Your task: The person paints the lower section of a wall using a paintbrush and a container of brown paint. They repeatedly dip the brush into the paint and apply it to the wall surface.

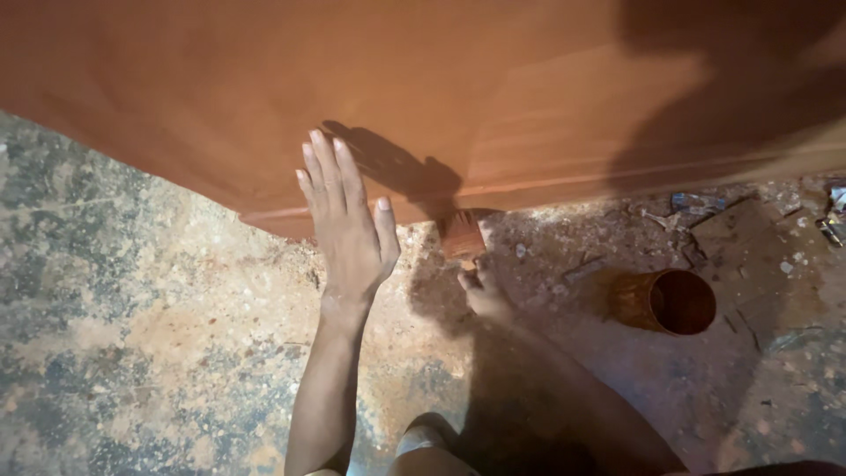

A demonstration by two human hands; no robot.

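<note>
My left hand (346, 220) rests flat, fingers spread, against the lower edge of a large reddish-brown wooden panel (264, 97) that leans over the floor. My right hand (485, 295), in shadow, grips the handle of a paintbrush (462, 236) whose stained bristles touch the panel's bottom edge just right of my left thumb. The panel's surface is coated in wet-looking brown stain, lighter in a streak at the upper right.
A round can (674, 302) stained brown stands open on the floor to the right. Scraps and debris (696, 207) lie near the panel's right end. The concrete floor (132, 335) is mottled grey and rust-coloured. My knee shows at the bottom.
</note>
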